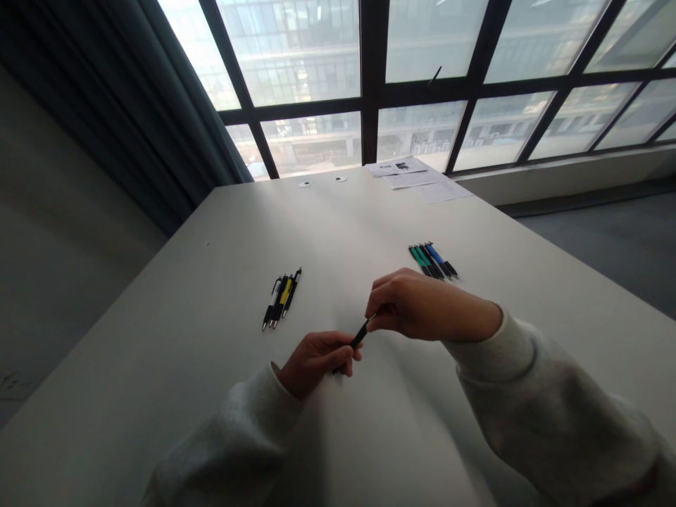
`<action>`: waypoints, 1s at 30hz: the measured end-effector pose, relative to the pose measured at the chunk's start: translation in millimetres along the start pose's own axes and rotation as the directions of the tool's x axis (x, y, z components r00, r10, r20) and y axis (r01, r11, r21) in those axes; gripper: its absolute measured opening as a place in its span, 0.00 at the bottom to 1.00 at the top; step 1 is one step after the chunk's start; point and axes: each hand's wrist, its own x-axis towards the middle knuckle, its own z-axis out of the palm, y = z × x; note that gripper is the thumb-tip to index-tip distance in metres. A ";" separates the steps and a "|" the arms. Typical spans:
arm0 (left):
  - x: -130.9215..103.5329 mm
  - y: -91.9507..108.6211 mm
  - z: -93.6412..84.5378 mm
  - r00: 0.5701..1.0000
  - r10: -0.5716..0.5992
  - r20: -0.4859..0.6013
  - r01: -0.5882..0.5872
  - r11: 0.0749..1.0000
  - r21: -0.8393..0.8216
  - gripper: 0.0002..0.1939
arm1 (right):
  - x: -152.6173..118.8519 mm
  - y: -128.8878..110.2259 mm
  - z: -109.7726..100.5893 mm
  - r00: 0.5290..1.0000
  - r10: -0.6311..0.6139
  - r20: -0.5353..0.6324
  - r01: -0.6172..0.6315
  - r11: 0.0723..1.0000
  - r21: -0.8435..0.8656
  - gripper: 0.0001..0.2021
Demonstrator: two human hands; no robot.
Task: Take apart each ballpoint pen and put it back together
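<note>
from where i stand, the left hand (320, 360) and right hand (409, 303) each pinch an end of a black pen (360, 334) over the table (338, 232). an uneven tug could slip either pinch, dropping it or sending it rolling.

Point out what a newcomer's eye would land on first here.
Probably the slim dark pen-like object, held in the left hand and right hand just below centre. Then the pens with yellow to the left, and the pens with green and blue to the right. Bright windows rise beyond the table.
</note>
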 end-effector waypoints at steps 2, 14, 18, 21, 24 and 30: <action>-0.8 0.5 -0.1 1.000 -0.001 0.001 0.001 1.000 0.006 0.16 | 0.6 1.3 -0.4 1.000 -0.019 0.006 0.019 1.000 0.024 0.03; -0.8 1.5 0.7 1.000 0.002 0.015 -0.002 1.000 0.015 0.16 | 1.2 -0.2 2.6 0.998 0.059 0.034 -0.055 0.995 -0.088 0.25; -0.6 1.0 1.2 1.000 0.004 -0.012 -0.003 1.000 0.015 0.16 | -1.1 0.5 0.0 0.995 0.103 0.008 -0.102 0.992 -0.070 0.27; -1.3 1.4 1.4 1.000 0.004 -0.019 -0.003 1.000 0.018 0.17 | -4.1 1.4 -2.3 0.999 0.022 -0.041 -0.019 0.997 0.072 0.17; -0.9 2.3 1.9 0.999 0.003 -0.035 -0.002 1.000 0.018 0.16 | -4.0 -0.7 -1.8 0.999 -0.032 -0.015 0.033 0.997 0.072 0.07; 1.1 4.2 3.3 0.999 0.003 -0.049 -0.002 1.000 0.014 0.16 | -1.2 -4.5 -1.1 0.990 0.125 -0.057 -0.130 0.987 -0.093 0.22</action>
